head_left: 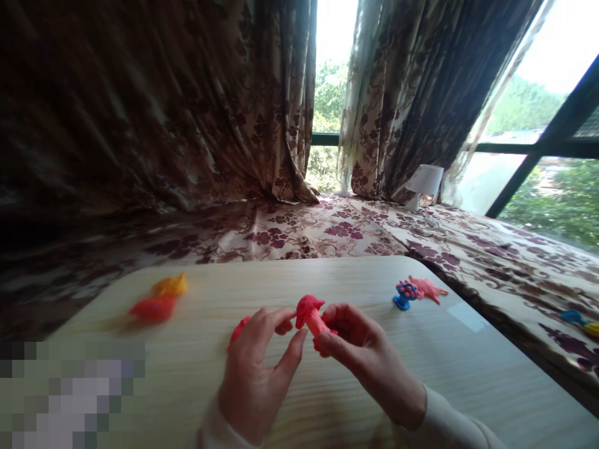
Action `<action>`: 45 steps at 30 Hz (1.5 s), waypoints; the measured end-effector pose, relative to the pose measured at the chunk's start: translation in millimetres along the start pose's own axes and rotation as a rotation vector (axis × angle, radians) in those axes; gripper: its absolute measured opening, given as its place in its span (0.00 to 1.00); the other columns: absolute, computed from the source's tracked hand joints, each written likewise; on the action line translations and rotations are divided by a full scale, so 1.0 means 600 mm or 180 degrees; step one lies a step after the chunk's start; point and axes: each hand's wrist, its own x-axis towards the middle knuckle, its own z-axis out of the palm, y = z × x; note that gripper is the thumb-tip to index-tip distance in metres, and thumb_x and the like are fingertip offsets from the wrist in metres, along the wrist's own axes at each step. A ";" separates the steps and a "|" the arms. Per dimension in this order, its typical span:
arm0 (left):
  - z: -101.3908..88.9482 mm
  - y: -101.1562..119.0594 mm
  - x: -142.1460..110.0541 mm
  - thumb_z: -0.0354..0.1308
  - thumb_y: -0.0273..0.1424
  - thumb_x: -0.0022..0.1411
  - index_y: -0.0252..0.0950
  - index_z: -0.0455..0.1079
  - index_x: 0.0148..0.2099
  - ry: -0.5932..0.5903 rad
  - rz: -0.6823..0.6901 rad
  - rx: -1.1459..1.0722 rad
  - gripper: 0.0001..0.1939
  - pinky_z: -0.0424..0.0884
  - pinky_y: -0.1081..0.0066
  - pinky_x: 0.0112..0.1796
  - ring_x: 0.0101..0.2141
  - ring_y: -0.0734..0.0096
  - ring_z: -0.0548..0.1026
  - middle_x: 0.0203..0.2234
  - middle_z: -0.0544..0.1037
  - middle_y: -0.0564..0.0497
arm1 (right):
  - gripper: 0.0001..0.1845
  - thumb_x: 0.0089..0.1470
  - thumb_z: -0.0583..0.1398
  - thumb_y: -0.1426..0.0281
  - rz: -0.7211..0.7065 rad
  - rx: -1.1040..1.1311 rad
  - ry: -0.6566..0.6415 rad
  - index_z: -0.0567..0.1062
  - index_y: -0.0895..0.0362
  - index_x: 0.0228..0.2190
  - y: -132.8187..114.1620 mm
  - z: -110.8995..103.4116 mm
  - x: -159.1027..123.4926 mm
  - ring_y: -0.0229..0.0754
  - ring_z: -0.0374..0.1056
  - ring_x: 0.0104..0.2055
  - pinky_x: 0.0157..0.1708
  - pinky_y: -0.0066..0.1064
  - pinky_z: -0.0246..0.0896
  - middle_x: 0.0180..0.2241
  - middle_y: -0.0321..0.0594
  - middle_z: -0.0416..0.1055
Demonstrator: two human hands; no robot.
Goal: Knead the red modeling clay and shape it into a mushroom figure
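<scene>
Above the light wooden table, my right hand (369, 355) pinches a red and pink modelling-clay figure (314, 317) by its lower end. The figure is tilted, with a darker rounded top, a small point to one side and a paler stem. My left hand (264, 368) is beside the top, thumb and fingers apart around its left side. The index fingertip is very near the figure; I cannot tell whether it touches. Behind my left hand, a red clay piece (238, 332) lies on the table, partly hidden.
A blue clay piece with pink dots (405, 295) stands at the table's right, beside a flat pink clay piece (427, 289). Blurred red (153, 308) and yellow (170, 285) pieces lie at left. A white lamp (425, 181) stands behind on floral cloth (344, 229).
</scene>
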 end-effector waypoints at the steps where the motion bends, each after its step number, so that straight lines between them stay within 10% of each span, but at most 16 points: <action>1: 0.001 -0.001 0.000 0.57 0.27 0.56 0.38 0.67 0.41 -0.0014 -0.0002 0.0004 0.09 0.67 0.69 0.36 0.30 0.70 0.73 0.28 0.74 0.53 | 0.14 0.44 0.66 0.62 0.0062 0.0029 -0.0012 0.71 0.58 0.28 0.000 0.001 0.000 0.34 0.65 0.28 0.29 0.26 0.63 0.27 0.33 0.68; 15: 0.004 -0.009 -0.002 0.59 0.29 0.55 0.38 0.66 0.43 -0.0034 -0.0376 -0.0136 0.12 0.68 0.68 0.36 0.32 0.70 0.72 0.30 0.73 0.53 | 0.17 0.47 0.65 0.61 0.0839 0.1006 -0.0191 0.71 0.61 0.35 0.005 -0.006 0.000 0.38 0.69 0.33 0.35 0.30 0.65 0.31 0.41 0.73; 23: 0.001 -0.011 -0.002 0.57 0.25 0.56 0.40 0.68 0.41 0.0028 0.0154 0.0013 0.10 0.68 0.67 0.36 0.31 0.70 0.72 0.30 0.75 0.54 | 0.16 0.43 0.67 0.64 0.0712 0.0524 -0.0112 0.72 0.60 0.32 0.003 -0.003 0.003 0.37 0.67 0.33 0.35 0.29 0.62 0.31 0.37 0.72; 32: -0.008 -0.004 0.009 0.51 0.37 0.60 0.39 0.66 0.50 -0.0711 -0.1395 -0.1410 0.17 0.70 0.64 0.43 0.40 0.65 0.75 0.42 0.77 0.48 | 0.17 0.41 0.67 0.64 0.0620 0.0307 -0.0251 0.73 0.60 0.33 0.018 0.000 0.009 0.34 0.66 0.30 0.34 0.28 0.62 0.30 0.37 0.73; 45: 0.005 -0.062 0.030 0.56 0.30 0.55 0.35 0.71 0.41 -0.0593 -0.0471 0.0008 0.10 0.69 0.61 0.43 0.39 0.63 0.73 0.37 0.77 0.46 | 0.10 0.53 0.55 0.69 -0.0417 -0.1598 0.0113 0.74 0.60 0.34 0.057 -0.050 0.032 0.42 0.67 0.33 0.32 0.32 0.61 0.33 0.44 0.70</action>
